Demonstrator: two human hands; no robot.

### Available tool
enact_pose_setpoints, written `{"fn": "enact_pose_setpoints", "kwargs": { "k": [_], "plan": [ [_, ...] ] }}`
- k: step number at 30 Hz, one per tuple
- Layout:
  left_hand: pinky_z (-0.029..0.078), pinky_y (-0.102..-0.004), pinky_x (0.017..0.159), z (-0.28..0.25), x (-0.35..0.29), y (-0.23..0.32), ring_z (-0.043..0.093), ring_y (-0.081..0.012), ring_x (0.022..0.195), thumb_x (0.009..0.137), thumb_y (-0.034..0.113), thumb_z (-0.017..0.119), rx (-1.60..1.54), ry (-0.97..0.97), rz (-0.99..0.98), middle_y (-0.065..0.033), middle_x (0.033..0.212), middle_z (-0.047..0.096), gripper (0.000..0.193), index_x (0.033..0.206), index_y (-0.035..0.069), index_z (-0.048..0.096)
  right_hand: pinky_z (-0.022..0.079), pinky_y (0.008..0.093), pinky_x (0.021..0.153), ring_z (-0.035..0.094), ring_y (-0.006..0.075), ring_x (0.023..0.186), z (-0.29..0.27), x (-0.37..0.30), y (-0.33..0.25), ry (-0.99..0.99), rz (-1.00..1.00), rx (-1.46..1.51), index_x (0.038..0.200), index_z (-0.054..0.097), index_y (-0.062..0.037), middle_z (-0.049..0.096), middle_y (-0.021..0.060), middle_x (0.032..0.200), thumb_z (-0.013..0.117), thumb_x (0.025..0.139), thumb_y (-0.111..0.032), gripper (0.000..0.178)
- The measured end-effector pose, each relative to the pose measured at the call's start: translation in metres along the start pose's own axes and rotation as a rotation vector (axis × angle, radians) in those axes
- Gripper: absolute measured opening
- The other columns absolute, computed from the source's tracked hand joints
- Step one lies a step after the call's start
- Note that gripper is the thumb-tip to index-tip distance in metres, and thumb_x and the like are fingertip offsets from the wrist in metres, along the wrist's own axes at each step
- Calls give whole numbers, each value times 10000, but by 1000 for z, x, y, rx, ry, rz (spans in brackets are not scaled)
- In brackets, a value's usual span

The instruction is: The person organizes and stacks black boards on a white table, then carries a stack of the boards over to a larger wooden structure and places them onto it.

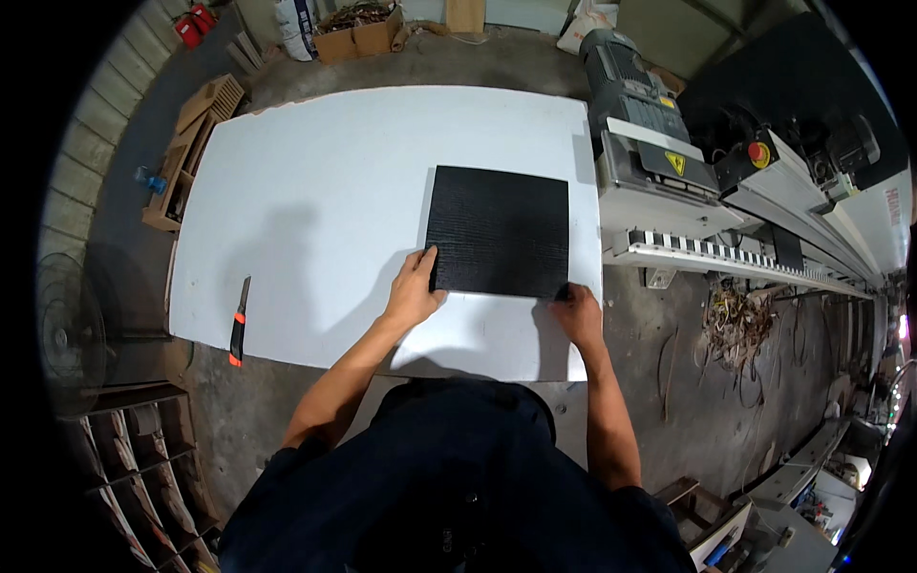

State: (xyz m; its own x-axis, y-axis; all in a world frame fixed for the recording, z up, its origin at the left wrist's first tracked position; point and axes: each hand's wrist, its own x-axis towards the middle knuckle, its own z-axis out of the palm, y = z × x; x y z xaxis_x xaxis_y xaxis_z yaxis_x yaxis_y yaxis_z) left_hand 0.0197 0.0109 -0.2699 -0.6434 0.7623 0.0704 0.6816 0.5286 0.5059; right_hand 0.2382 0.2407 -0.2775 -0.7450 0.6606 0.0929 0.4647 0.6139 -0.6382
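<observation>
A black rectangular board point(501, 229) with a fine wood-grain texture lies on the white tabletop point(296, 153), right of its middle. At the board's near left corner, my left hand point(416, 289) grips the edge, thumb and fingers around the corner. My right hand point(579, 313) is closed at the near right corner, its fingers bent against the edge. Away to the left, a utility knife point(239, 325) with a black and orange handle rests by the table's near edge, its blade pointing away from me.
A machine with a grey motor point(626, 81), a red stop button point(758, 154) and a long rail point(726, 256) adjoins the table's right side. Strip scraps point(740, 320) lie on the floor beneath. Compartment shelving point(143, 468) stands at lower left; a cardboard box point(358, 36) sits beyond the table.
</observation>
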Motion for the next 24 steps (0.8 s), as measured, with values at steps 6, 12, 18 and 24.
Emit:
{"fn": "enact_pose_setpoints", "kwargs": {
  "k": [6,12,18,24],
  "plan": [
    [473,-339,865,4,12,-2,626,-334,984,767,52,659,-678,92,-345,-233,1070,631,548,1264,-52,454,458,298,607,565,121,646,-1,11,4,-60,320,389,961,664,38,624,77,664,615,866,-252,309],
    [484,-345,838,7,10,14,633,-328,976,765,21,645,-534,227,-384,-211,1077,640,474,1215,-38,508,468,298,622,591,142,643,-1,15,11,-49,355,275,949,684,44,650,104,676,625,834,-217,291],
    [475,-353,877,17,10,-7,617,-346,1008,735,40,687,-509,214,-357,-240,1090,624,606,1273,-99,446,457,288,597,577,130,628,-2,21,11,-121,364,298,933,679,59,636,84,665,622,843,-221,299],
    [490,-350,841,19,12,-12,635,-328,972,714,44,711,-624,113,-444,-243,1074,627,595,1251,-70,481,433,292,566,531,109,591,15,20,11,26,328,388,898,676,47,597,48,622,619,846,-211,269]
  ]
}}
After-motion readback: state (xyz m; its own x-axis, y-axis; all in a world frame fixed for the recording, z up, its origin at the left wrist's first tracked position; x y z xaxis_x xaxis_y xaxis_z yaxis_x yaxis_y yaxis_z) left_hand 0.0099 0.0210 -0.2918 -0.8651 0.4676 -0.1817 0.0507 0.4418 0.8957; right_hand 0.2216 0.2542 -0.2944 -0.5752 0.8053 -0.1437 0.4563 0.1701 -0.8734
